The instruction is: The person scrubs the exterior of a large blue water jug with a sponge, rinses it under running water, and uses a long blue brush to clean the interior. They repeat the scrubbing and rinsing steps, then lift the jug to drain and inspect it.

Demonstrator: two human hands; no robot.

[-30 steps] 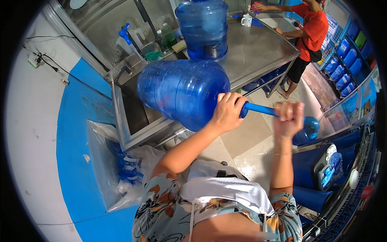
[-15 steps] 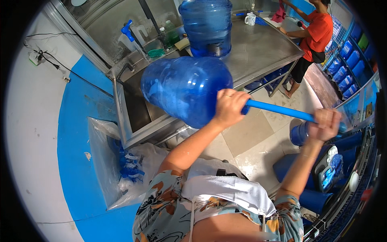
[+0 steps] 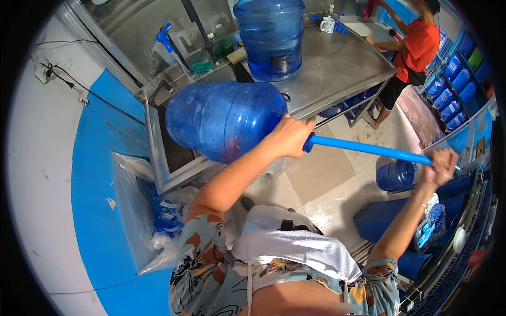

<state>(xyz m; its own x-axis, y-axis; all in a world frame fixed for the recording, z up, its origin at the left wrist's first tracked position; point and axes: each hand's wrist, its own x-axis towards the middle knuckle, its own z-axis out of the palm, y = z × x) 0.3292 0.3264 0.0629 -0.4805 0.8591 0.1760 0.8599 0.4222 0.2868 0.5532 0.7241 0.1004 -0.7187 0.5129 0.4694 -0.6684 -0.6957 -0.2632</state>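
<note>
A large clear-blue water jug (image 3: 221, 121) lies tilted on its side over the steel sink (image 3: 171, 167), its mouth toward me. My left hand (image 3: 292, 138) is closed round the jug's neck. From the mouth a long blue pole (image 3: 369, 147) sticks out to the right; whatever is on its inner end is hard to see through the plastic. My right hand (image 3: 441, 167) grips the outer end of this pole.
A second blue jug (image 3: 270, 39) stands upright on the steel counter (image 3: 337, 63), near a white mug (image 3: 327, 24). A person in a red shirt (image 3: 420, 45) works at the far right. Blue bins (image 3: 382, 218) and a small jug (image 3: 395, 175) sit at right; a plastic bag (image 3: 137, 205) lies left.
The jug has shifted left and a little toward me, my left hand with it. My right hand has moved right, and more of the pole now shows outside the mouth.
</note>
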